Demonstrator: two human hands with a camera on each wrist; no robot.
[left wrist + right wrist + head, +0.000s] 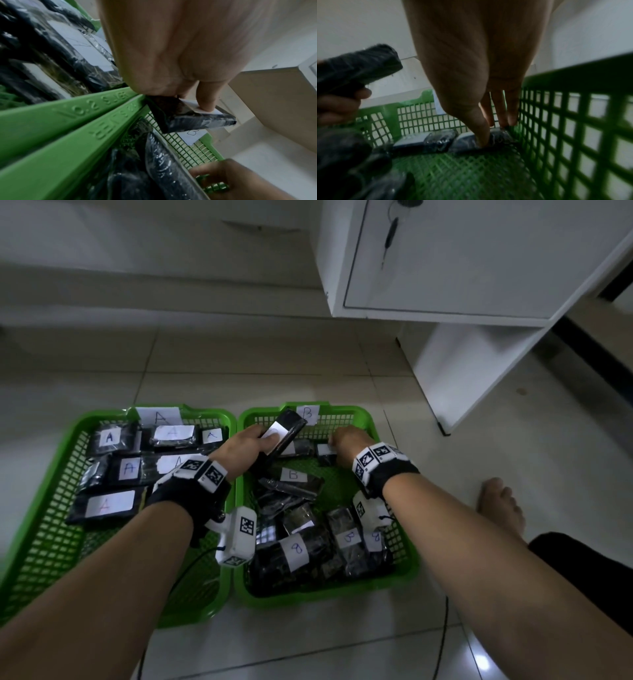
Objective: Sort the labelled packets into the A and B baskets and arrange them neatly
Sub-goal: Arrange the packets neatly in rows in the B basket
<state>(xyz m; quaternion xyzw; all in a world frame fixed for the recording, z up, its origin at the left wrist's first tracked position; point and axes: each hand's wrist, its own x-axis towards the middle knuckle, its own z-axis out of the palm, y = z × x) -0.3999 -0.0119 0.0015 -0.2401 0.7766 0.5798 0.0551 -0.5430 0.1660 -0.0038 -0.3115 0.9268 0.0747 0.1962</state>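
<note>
Left hand [247, 444] grips slick, light, firm-looking packet [286, 430] mid-body, thumb on label; right hand [346, 444] pinches small packet [481, 140] in B basket [363, 419].

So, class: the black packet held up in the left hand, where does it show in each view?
Head: packet upper centre, above the B basket's far rim.
Left wrist: packet centre right, below the hand.
Right wrist: packet upper left.
Shared landmark: the basket's green mesh far wall.
</note>
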